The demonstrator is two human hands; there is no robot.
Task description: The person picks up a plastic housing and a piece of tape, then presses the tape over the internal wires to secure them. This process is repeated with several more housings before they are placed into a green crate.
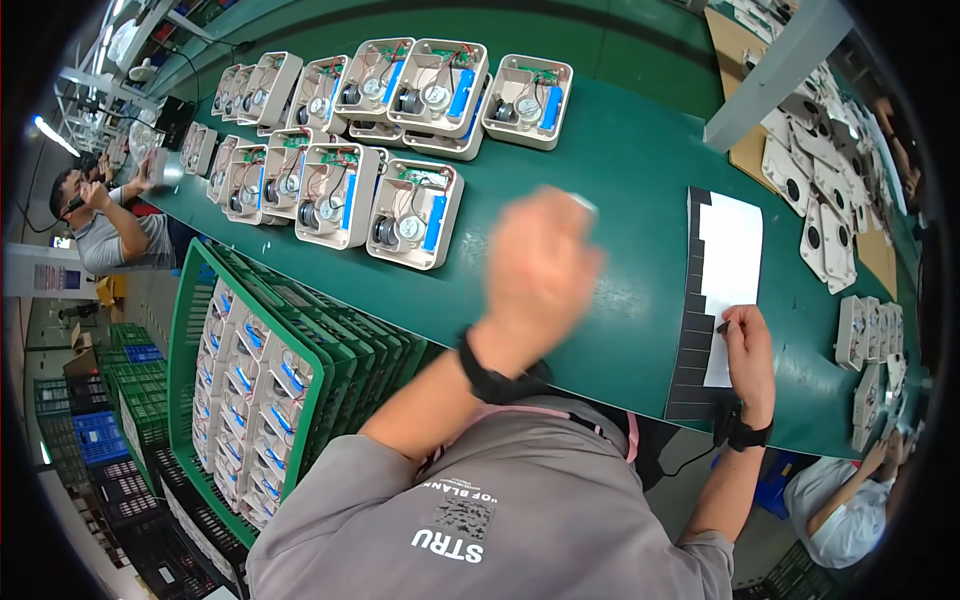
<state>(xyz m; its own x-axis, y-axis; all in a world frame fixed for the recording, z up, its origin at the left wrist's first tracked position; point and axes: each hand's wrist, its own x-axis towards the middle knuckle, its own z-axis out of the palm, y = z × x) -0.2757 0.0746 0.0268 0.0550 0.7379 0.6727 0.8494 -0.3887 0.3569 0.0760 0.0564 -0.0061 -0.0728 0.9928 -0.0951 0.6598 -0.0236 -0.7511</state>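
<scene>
My left hand [540,262] is smeared by motion above the middle of the green table. Its fingers look bunched, with a small pale thing just beyond them; what it holds, if anything, I cannot make out. My right hand [750,362] rests at the right edge of a white backing sheet [732,250]. Thumb and finger pinch a small black strip [723,327] over it. Rows of black adhesive strips [690,360] cover the sheet's left side. Nearest my left hand, an open beige housing [416,214] holds a blue cylinder, a round speaker-like part, wires and a green board.
Several more open housings [437,90] stand in rows, some stacked, at the back left. Below the table's left edge is a green crate [185,370] of housings. Flat pale panels [825,225] lie at right beyond a metal post [780,80]. Co-workers sit at both sides.
</scene>
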